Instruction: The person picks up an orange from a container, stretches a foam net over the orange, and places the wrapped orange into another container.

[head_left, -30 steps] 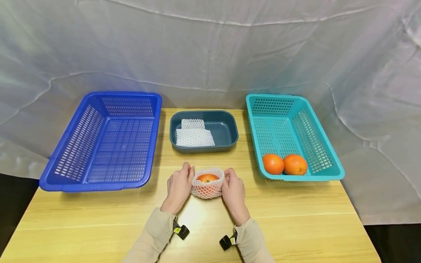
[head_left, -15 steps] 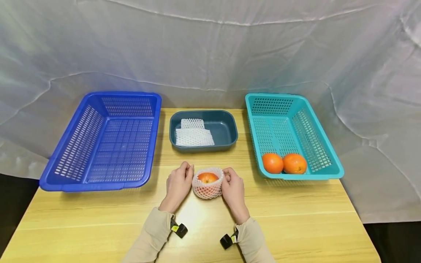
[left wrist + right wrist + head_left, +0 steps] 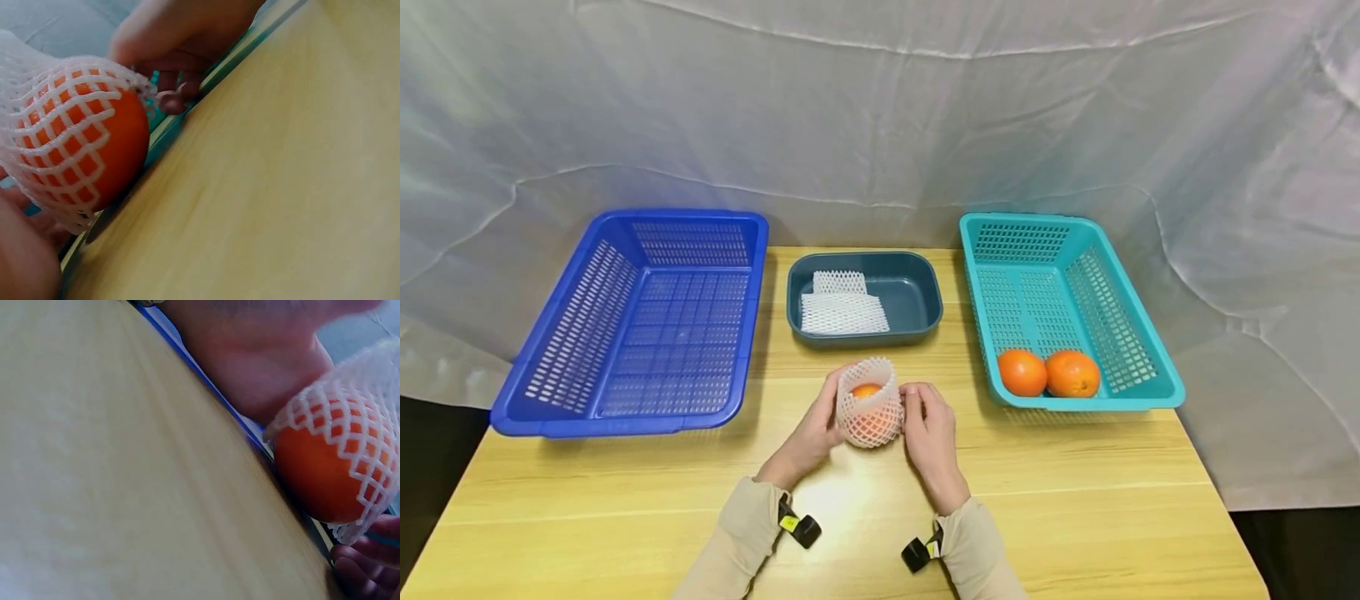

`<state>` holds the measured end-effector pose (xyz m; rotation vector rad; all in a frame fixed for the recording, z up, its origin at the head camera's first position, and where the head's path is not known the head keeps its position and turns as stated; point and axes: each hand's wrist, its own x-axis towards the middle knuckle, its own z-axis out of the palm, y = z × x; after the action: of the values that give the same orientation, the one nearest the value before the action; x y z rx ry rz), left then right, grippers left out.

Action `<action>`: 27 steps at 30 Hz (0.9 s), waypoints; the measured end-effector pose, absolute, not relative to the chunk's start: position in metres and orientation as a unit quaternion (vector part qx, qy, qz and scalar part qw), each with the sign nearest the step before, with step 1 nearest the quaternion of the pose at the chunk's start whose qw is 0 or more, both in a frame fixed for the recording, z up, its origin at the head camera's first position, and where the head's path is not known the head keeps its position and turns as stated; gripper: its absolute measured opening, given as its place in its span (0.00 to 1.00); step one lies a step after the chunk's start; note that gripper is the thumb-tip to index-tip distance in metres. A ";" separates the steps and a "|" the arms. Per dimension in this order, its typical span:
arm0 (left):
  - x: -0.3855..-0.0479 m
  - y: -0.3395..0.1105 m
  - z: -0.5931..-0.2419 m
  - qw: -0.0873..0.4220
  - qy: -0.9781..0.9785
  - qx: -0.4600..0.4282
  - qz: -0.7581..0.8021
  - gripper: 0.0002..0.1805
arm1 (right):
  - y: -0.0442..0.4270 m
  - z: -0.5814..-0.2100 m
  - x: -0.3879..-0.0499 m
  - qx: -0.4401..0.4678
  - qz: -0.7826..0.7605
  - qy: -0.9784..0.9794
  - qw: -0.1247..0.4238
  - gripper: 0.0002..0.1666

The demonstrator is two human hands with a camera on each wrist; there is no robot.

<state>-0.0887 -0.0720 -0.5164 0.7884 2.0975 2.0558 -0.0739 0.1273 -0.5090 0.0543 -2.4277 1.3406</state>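
An orange (image 3: 131,147) sits on the table inside a white foam net sleeve (image 3: 874,421). Its lower side is bare in both wrist views, while the sleeve's upper part stands above the fruit. On the left side of the sleeve rests my left hand (image 3: 807,437), with the palm turned to it and the thumb apart; some of its fingers are hidden behind the net. My right hand (image 3: 931,437) pinches the sleeve's lower edge at the right, fingers curled, as the left wrist view shows.
A blue basket (image 3: 741,367) stands at the left. At the back middle a dark teal tray (image 3: 910,300) holds white foam nets (image 3: 844,312). On the right, a turquoise basket (image 3: 1138,333) holds two oranges (image 3: 1072,375). A grey cloth (image 3: 880,125) hangs behind the table.
My left hand has let go of the sleeve's left edge and opened against its side. The sleeve's upper part now stands higher, tilted slightly left. My right hand has barely moved.
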 end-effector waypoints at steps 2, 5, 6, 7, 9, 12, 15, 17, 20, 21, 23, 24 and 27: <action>-0.087 -0.069 -0.515 0.089 0.699 0.239 0.668 0.52 | 0.129 -0.509 -0.073 0.053 0.501 -0.842 0.191 0.16; -0.086 -0.066 -0.512 0.108 0.722 0.206 0.652 0.53 | 0.131 -0.509 -0.072 0.123 0.535 -0.817 0.175 0.15; -0.086 -0.065 -0.512 0.106 0.730 0.200 0.645 0.53 | 0.131 -0.509 -0.072 0.145 0.548 -0.809 0.158 0.16; -0.086 -0.064 -0.511 0.104 0.737 0.196 0.638 0.53 | 0.131 -0.508 -0.071 0.164 0.563 -0.799 0.133 0.18; -0.086 -0.064 -0.511 0.098 0.741 0.201 0.633 0.53 | 0.129 -0.497 -0.067 0.184 0.580 -0.789 0.085 0.23; -0.087 -0.064 -0.512 0.094 0.740 0.213 0.630 0.53 | 0.128 -0.491 -0.064 0.174 0.601 -0.780 0.025 0.32; -0.088 -0.064 -0.515 0.093 0.742 0.226 0.624 0.53 | 0.130 -0.498 -0.064 0.158 0.606 -0.779 -0.001 0.37; -0.088 -0.063 -0.516 0.087 0.752 0.234 0.610 0.52 | 0.135 -0.509 -0.066 0.149 0.608 -0.780 -0.010 0.40; -0.089 -0.062 -0.517 0.081 0.775 0.242 0.578 0.54 | 0.140 -0.512 -0.067 0.149 0.603 -0.784 -0.019 0.44; -0.089 -0.062 -0.518 0.078 0.785 0.244 0.565 0.55 | 0.141 -0.512 -0.067 0.149 0.600 -0.786 -0.022 0.45; -0.088 -0.062 -0.519 0.069 0.804 0.246 0.537 0.56 | 0.144 -0.512 -0.067 0.151 0.594 -0.789 -0.026 0.49; -0.088 -0.063 -0.519 0.064 0.812 0.246 0.525 0.56 | 0.144 -0.512 -0.067 0.153 0.591 -0.791 -0.027 0.51; -0.088 -0.063 -0.519 0.043 0.833 0.248 0.492 0.55 | 0.144 -0.503 -0.066 0.156 0.583 -0.797 -0.033 0.53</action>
<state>-0.0883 -0.0630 -0.5191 0.7597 2.5485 1.5051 -0.0664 0.1438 -0.5031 0.4991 -2.5568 1.8709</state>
